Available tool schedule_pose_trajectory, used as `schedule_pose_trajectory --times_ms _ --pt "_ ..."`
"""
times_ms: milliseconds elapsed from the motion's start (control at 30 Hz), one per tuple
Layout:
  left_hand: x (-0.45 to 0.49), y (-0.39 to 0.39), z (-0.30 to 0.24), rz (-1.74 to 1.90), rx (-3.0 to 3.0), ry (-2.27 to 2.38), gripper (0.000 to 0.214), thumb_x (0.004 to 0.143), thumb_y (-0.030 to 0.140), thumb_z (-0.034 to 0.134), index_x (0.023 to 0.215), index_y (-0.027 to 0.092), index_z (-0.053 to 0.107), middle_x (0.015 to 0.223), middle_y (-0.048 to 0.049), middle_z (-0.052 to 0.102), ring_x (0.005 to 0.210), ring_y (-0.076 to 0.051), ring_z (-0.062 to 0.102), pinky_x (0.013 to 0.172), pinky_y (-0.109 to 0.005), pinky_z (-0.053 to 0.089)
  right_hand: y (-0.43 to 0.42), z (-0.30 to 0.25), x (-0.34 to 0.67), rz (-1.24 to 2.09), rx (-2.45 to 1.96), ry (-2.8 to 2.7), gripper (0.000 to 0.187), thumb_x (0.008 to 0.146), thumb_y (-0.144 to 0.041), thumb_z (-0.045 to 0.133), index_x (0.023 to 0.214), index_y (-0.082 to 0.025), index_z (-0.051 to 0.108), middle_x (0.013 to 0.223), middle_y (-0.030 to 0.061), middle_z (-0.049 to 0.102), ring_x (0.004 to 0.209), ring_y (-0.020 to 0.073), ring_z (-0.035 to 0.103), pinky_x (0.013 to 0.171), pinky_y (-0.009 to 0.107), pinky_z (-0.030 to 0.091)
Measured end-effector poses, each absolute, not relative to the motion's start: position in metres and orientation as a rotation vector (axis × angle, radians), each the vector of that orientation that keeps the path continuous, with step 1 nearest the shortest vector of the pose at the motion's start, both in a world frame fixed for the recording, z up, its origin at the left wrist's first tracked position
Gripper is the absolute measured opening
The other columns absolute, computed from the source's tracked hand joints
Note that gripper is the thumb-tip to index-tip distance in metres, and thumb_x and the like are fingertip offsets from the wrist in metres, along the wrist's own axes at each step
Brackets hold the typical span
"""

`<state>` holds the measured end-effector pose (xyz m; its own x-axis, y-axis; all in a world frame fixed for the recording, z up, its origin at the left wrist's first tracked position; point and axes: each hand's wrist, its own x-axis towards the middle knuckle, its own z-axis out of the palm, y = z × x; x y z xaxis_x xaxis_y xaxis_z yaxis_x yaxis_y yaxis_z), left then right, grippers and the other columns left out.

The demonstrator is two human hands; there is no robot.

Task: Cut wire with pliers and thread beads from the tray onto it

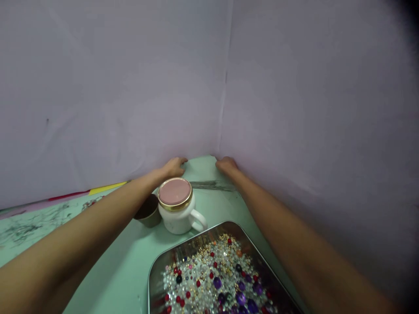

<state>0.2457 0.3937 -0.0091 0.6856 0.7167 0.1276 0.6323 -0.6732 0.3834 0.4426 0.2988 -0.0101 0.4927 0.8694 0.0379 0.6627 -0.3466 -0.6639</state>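
Note:
Both of my arms reach to the far corner of a pale green sheet (203,165) that covers the table. At its far left edge, my left hand (175,167) is closed on the sheet, thumb and forefinger at the border. My right hand (227,164) is closed at the sheet's right corner, its fingertips partly hidden. Between the hands and me lies a bundle of thin dark wires (211,185). Just below my left hand stands a white mug (178,219) with a pink, gold-rimmed lid (176,191).
A metal tray (240,231) of mixed beads (209,274) sits in front, near my right forearm. A brown cup (150,218) stands left of the mug, partly behind my left arm. Thin dark wire pieces (29,229) lie at far left. Pale cloth walls (131,87) meet behind the table.

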Motion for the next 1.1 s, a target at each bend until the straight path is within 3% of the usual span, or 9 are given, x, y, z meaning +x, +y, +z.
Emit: schedule_pose_trajectory --times_ms 100,267,367,467,600,733,867,1100 --pt "0.247 0.392 -0.008 0.426 2.557 1.109 0.051 0.057 0.01 0.051 0.107 0.017 0.056 0.105 -0.0087 0.06 0.097 -0.024 0.054 0.081 -0.028 0.039 0.295 -0.007 0.443 0.508 -2.222 -1.141 0.036 0.066 -0.039 0.056 0.081 -0.007 0.063 0.065 0.0165 0.059 0.067 0.0271 0.06 0.051 0.03 0.04" --pt "0.254 0.385 0.001 0.543 2.497 1.113 0.057 0.058 0.016 0.054 0.115 0.017 0.049 0.108 -0.0091 0.058 0.096 -0.024 0.053 0.079 -0.028 0.039 0.272 0.008 0.435 0.63 -2.207 -1.109 0.026 0.063 -0.032 0.06 0.081 -0.012 0.061 0.054 0.0047 0.054 0.049 0.0179 0.054 0.045 0.026 0.037" --pt "0.254 0.382 0.009 0.503 2.458 1.056 0.035 0.059 0.022 0.055 0.093 0.015 0.062 0.078 -0.0049 0.064 0.071 -0.019 0.058 0.062 -0.025 0.041 0.256 0.019 0.428 0.658 -2.176 -1.128 0.022 0.061 -0.028 0.062 0.078 -0.013 0.06 0.05 0.0007 0.049 0.043 0.0134 0.048 0.042 0.024 0.034" --pt "0.247 0.376 0.018 0.425 2.425 1.004 0.016 0.061 0.026 0.053 0.06 0.013 0.063 0.045 0.0001 0.052 0.044 -0.012 0.046 0.044 -0.023 0.033 0.242 0.037 0.423 0.634 -2.14 -1.153 0.021 0.063 -0.032 0.061 0.072 -0.013 0.06 0.05 0.0002 0.047 0.042 0.0115 0.046 0.042 0.024 0.033" --pt "0.226 0.361 0.025 0.359 2.417 0.925 0.017 0.06 0.024 0.052 0.048 0.014 0.058 0.039 0.0034 0.043 0.039 -0.008 0.035 0.04 -0.021 0.025 0.233 0.075 0.425 0.494 -2.034 -1.209 0.042 0.073 -0.053 0.043 0.074 -0.014 0.06 0.059 0.0037 0.051 0.05 0.0118 0.047 0.048 0.024 0.034" --pt "0.201 0.343 0.029 0.27 2.435 0.813 0.012 0.057 0.022 0.056 0.05 0.014 0.061 0.043 0.004 0.047 0.044 -0.008 0.039 0.043 -0.02 0.026 0.24 0.101 0.425 0.178 -1.931 -1.345 0.043 0.082 -0.039 0.028 0.07 -0.015 0.061 0.072 0.007 0.057 0.064 0.015 0.052 0.057 0.025 0.035" --pt "0.191 0.334 0.033 0.265 2.466 0.74 0.013 0.058 0.024 0.056 0.057 0.014 0.064 0.05 0.0032 0.052 0.05 -0.008 0.042 0.047 -0.019 0.029 0.264 0.08 0.415 0.075 -1.994 -1.67 0.028 0.079 -0.021 0.033 0.085 -0.015 0.06 0.09 0.0087 0.061 0.08 0.0186 0.053 0.062 0.024 0.035" --pt "0.197 0.333 0.042 0.302 2.536 0.656 0.023 0.063 0.031 0.055 0.051 0.012 0.058 0.048 0.0041 0.044 0.05 -0.007 0.034 0.045 -0.019 0.026 0.295 0.001 0.405 0.356 -1.974 -1.92 0.016 0.07 -0.014 0.05 0.072 -0.015 0.066 0.072 0.0033 0.066 0.065 0.0136 0.055 0.058 0.02 0.036"
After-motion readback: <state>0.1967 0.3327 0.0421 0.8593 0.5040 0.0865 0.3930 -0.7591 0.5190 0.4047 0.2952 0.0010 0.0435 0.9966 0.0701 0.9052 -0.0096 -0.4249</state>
